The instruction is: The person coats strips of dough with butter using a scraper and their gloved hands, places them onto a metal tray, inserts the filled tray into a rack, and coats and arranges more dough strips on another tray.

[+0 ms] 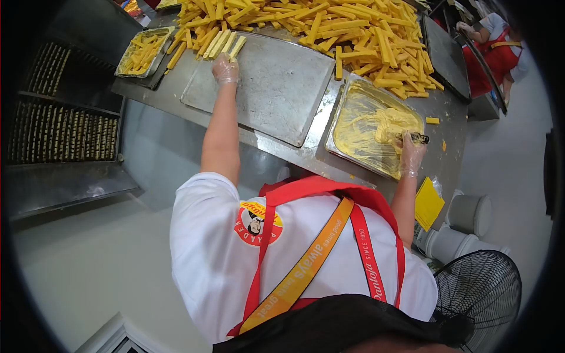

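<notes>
My left hand [225, 69], in a clear plastic glove, has its fingers closed at the near ends of several cream-coated yellow sticks [224, 45]. These lie side by side at the far left corner of a flat metal baking tray [268, 88]. To the right, a rectangular metal pan [334, 140] holds pale yellow cream [385, 125]. Over its right side my gloved right hand [412, 156] is closed round a tool with a black handle [419, 138]; its working end cannot be made out.
A large pile of yellow sticks [376, 35] covers the far part of the steel table. More sticks fill a small pan [143, 52] at left. A rack [65, 129] stands left, a fan [479, 294] and buckets [450, 242] right. Another person [491, 53] is at far right.
</notes>
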A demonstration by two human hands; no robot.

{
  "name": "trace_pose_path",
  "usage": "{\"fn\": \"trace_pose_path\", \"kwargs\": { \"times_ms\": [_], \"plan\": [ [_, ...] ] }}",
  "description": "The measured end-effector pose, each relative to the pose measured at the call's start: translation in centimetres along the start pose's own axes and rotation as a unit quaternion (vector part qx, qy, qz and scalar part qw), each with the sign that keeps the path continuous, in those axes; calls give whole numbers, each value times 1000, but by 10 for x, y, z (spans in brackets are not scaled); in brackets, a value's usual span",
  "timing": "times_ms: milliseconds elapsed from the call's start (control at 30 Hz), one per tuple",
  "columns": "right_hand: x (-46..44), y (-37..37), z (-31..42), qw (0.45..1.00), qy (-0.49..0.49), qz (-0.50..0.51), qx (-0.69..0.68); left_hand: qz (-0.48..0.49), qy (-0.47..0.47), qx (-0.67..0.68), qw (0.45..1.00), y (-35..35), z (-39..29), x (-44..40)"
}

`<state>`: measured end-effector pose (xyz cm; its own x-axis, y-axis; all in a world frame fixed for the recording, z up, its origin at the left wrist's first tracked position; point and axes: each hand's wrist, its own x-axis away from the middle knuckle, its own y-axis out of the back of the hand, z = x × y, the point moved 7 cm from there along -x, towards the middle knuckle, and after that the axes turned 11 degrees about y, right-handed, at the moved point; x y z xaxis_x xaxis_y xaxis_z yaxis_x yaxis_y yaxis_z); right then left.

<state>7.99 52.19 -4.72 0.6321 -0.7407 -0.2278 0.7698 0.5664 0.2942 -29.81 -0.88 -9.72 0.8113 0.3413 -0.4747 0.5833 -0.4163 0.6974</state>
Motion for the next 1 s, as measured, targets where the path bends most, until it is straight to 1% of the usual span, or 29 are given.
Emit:
{"fn": "trace_pose_path", "kwargs": {
  "times_ms": [67, 133, 233, 300, 333, 400, 433, 467, 500, 533, 600, 667, 700, 733, 800, 833, 933, 967, 1000],
  "plan": [
    [3, -1, 8, 1000, 2, -2, 12, 12, 25, -15, 1000, -9, 11, -7],
    [6, -1, 15, 999, 0, -3, 32, 5, 4, -60, 998, -20, 19, -15],
    [11, -4, 15, 998, -1, -24, -55, 9, -21, -94, 995, -37, 34, -23],
    [17, -9, 26, 999, 5, 24, 27, 33, -19, -96, 995, -45, 46, -23],
    [21, -13, 30, 996, 6, 47, 69, 13, -22, -109, 994, -45, 50, -19],
    [36, -37, 41, 966, 197, 89, 142, -29, -32, -132, 990, -42, 51, -10],
    [46, -50, 58, 958, 225, 135, 118, 38, 45, -100, 993, -21, 29, -4],
    [55, -62, 74, 946, 253, 182, 94, 29, -22, -81, 996, -1, -13, 10],
    [56, -68, 62, 961, 159, 227, 18, 21, -89, -61, 994, 17, -52, 27],
    [47, -61, 49, 977, 105, 186, 24, 11, -154, -42, 987, 23, -87, 47],
    [22, -44, 21, 994, -2, 104, 35, 85, -180, 37, 979, 2, -141, 80],
    [-7, -20, 32, 989, 27, 74, 125, 261, -182, 33, 947, -4, -198, 115],
    [-16, -10, 37, 983, 41, 59, 170, 324, -178, 16, 929, -13, -221, 131],
    [-17, -13, 43, 967, 120, 62, 215, 384, -173, -1, 907, -22, -240, 146],
    [-8, -27, 50, 912, 273, 67, 300, 344, -264, -3, 901, -28, -270, 169],
    [1, -39, 50, 928, 231, 128, 262, 323, -308, -4, 895, -34, -279, 180],
    [21, -54, 47, 964, 162, 200, 71, 261, -344, -23, 902, -82, -280, 196],
    [18, -50, 34, 977, 77, 196, 32, 229, -255, -35, 939, -132, -262, 198],
    [10, -34, 38, 989, 22, 132, 66, 259, -286, -85, 919, -129, -272, 200]
  ]
}}
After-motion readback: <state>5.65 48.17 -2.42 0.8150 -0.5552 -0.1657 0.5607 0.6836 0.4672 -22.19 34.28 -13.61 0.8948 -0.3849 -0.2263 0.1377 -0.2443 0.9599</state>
